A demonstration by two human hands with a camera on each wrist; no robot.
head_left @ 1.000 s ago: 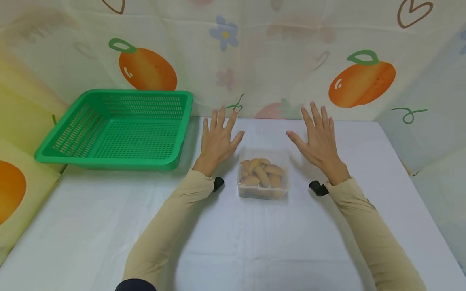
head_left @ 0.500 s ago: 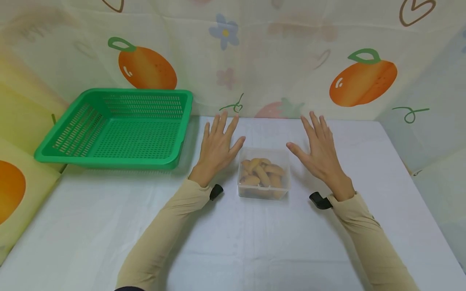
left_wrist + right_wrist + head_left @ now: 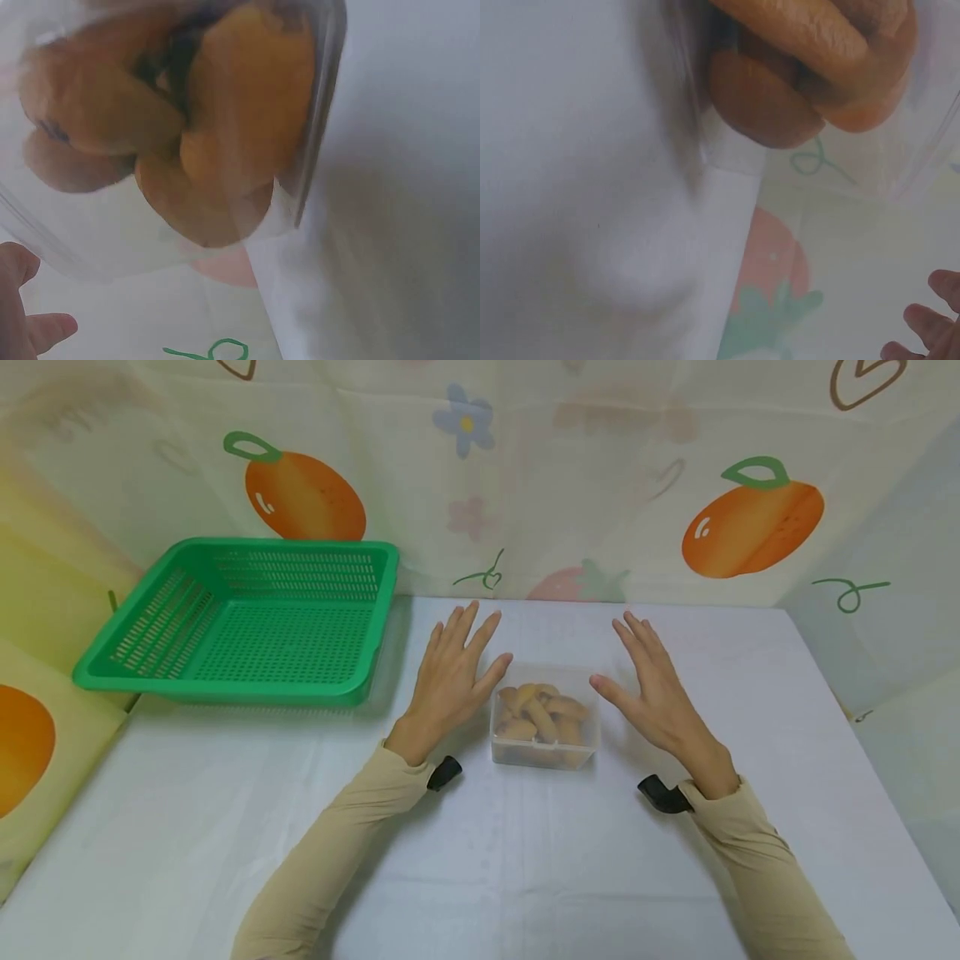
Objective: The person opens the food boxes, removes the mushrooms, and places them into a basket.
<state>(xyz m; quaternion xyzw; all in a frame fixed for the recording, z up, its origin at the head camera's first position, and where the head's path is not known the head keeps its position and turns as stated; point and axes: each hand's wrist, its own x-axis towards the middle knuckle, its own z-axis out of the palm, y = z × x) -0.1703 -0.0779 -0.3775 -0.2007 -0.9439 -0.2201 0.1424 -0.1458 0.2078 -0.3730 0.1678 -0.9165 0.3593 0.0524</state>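
Note:
A clear plastic box point(image 3: 543, 756) with a see-through lid stands on the table between both hands. Several rounded, elongated yellow-brown pieces point(image 3: 538, 717) lie heaped inside; their kind is hard to tell through the plastic, and some show dark spots. Just left of the box is my left hand point(image 3: 447, 689), fingers extended, its thumb near the box's back left corner. To the right, my right hand point(image 3: 662, 706) hovers with fingers extended and its thumb pointing at the box. Neither hand holds anything. Both wrist views show the box close up, with fingertips point(image 3: 54, 330) apart from it.
A green perforated plastic basket point(image 3: 277, 647) stands at the back left, with nothing visible inside. White cloth covers the table point(image 3: 480, 877). A curtain point(image 3: 585, 485) printed with fruit and flowers hangs right behind the table's back edge.
Both hands have drawn back a little toward the person, and their fingers and thumbs have turned slightly inward toward the box. The box and basket stay where they were.

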